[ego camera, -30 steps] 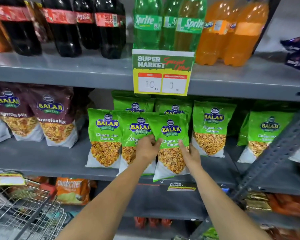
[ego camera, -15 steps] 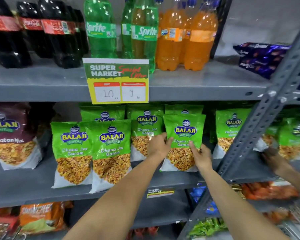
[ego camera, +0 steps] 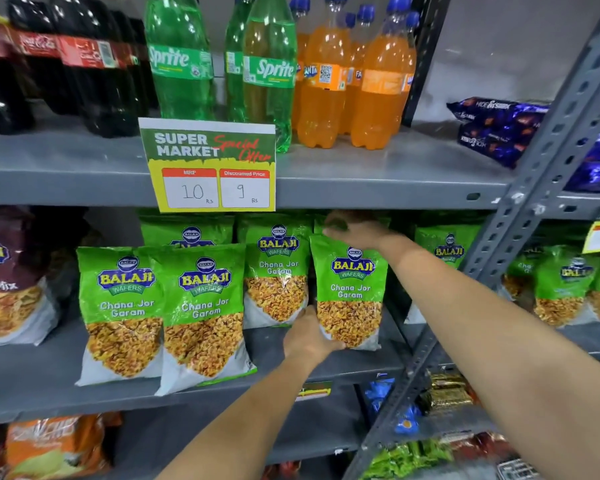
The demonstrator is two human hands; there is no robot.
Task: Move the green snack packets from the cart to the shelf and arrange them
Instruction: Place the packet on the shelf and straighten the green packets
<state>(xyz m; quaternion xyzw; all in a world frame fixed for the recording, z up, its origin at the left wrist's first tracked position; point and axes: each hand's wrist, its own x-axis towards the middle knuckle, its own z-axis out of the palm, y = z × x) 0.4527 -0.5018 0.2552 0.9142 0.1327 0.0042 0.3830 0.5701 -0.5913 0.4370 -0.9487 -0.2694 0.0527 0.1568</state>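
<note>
**Q:** Head view: what are the two hands doing?

**R:** Both are on one green packet (ego camera: 349, 289) standing on the middle shelf (ego camera: 32, 382). The left hand (ego camera: 309, 336) cups its lower left corner, fingers wrapped round the bottom edge. The right hand (ego camera: 355, 230) lies over its top edge, fingers reaching behind. It looks like a steadying hold, pressing the packet upright, not a carry.

**Q:** What sits around that packet?

**R:** Just left of the left hand stands another green packet (ego camera: 277, 271), set a little further back. Further left, two front packets (ego camera: 122, 306) and (ego camera: 205, 313) stand side by side nearer the shelf edge, edges overlapping, with more green tops showing behind them. Right of the right arm, past the grey upright post (ego camera: 520, 216), more green packets (ego camera: 565, 285) fill the next bay.

**Q:** And above?

**R:** A price card (ego camera: 210, 164) hangs over the hands from the upper shelf, which carries soft-drink bottles (ego camera: 326, 77).

**Q:** How far along is the job?

**R:** Well along, I judge: several packets already stand shelved. The row is uneven in depth, so straightening remains. The cart is out of view, so I cannot tell how many packets are left in it.
</note>
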